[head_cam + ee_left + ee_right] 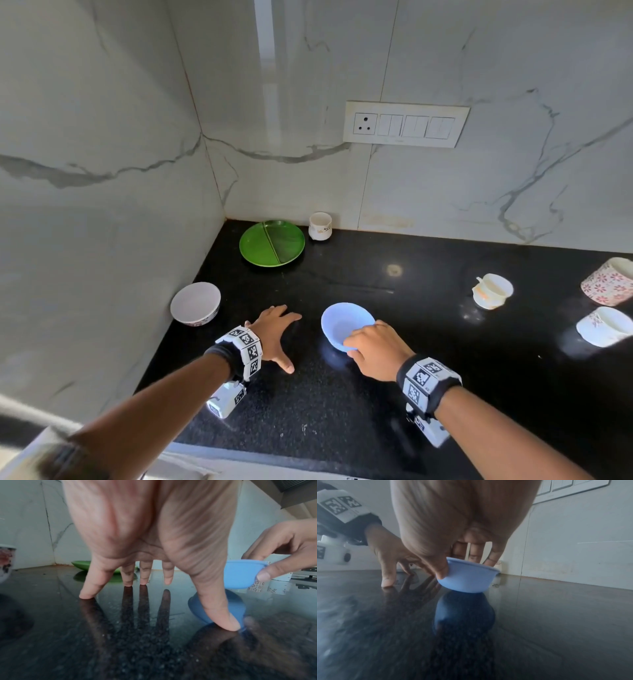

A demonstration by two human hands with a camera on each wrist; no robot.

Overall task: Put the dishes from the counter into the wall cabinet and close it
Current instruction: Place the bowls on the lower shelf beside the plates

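Note:
A small blue bowl (344, 323) (467, 580) (240, 574) sits at the middle of the black counter (376, 394). My right hand (375, 349) pinches its near rim, thumb outside and fingers inside. My left hand (277, 334) rests spread on the counter just left of the bowl, its fingertips (85, 595) touching the stone and holding nothing. Other dishes lie about: a white bowl (196, 303) at the left wall, a green divided plate (271, 242) and a white cup (320, 226) at the back. The wall cabinet is out of view.
On the right stand a white cup with a handle (493, 290), a floral cup (608, 286) and another white cup (604, 325). Marble walls close the counter at the left and back, with a switch panel (406, 124) on the back wall.

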